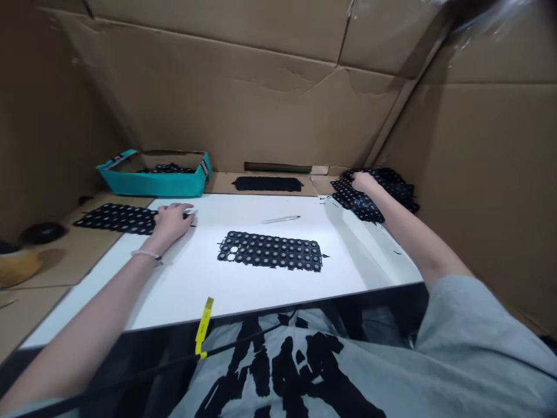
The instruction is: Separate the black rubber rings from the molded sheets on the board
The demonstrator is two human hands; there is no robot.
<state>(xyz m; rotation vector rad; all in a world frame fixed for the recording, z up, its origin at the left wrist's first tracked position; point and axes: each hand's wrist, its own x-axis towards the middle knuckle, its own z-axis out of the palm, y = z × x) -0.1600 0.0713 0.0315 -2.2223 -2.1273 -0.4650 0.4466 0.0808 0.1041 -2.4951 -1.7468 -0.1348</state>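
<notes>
My left hand (172, 223) lies over the right end of a black sheet with rows of pale dots (124, 218), its fingers spread. At the back right, my right hand (364, 181) reaches into a pile of similar black sheets (395, 188), fingers pinched at a sheet near the pile's upper left. Between the hands, a black sheet of round studs (270, 251) lies flat on the white board (261, 293). Two white gaps show near its left end, and small tabs stick out at its sides. Behind it rests a slim pale pen-like tool (281, 219) with a dark tip.
A teal open box (152, 184) holding black pieces stands back left. Another black strip (267, 184) lies on cardboard at the back. Cardboard walls (243, 93) enclose the board. A round black object (43, 233) and a yellow-tagged cable (203, 325) are on the left and in front.
</notes>
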